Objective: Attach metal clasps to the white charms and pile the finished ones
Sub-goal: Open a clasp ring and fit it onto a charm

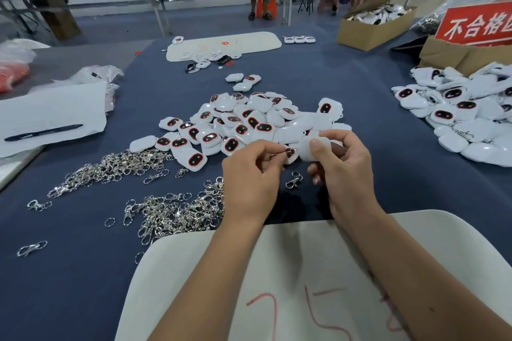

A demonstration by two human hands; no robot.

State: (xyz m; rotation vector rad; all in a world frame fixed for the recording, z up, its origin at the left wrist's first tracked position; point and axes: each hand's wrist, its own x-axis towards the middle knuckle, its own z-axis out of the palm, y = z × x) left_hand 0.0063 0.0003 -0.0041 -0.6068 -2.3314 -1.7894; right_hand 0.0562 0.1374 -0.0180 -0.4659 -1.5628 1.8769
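From my remote seat, I saw a pen (43,132) on white paper (55,108) at the far left of the blue tabletop (83,271). Right of it, loose clasps (166,210) lay scattered, with a heap of charms (235,122) beyond them. The left hand (250,180) pinched a clasp (277,154) between curled fingertips, close against a charm (311,151) gripped in the right hand (343,169), thumb on top. One clasp (293,180) lay on the tabletop between the hands. Both forearms rested over a white mat (304,271). Far right sat the finished pile (468,116), near a red sign (476,25).
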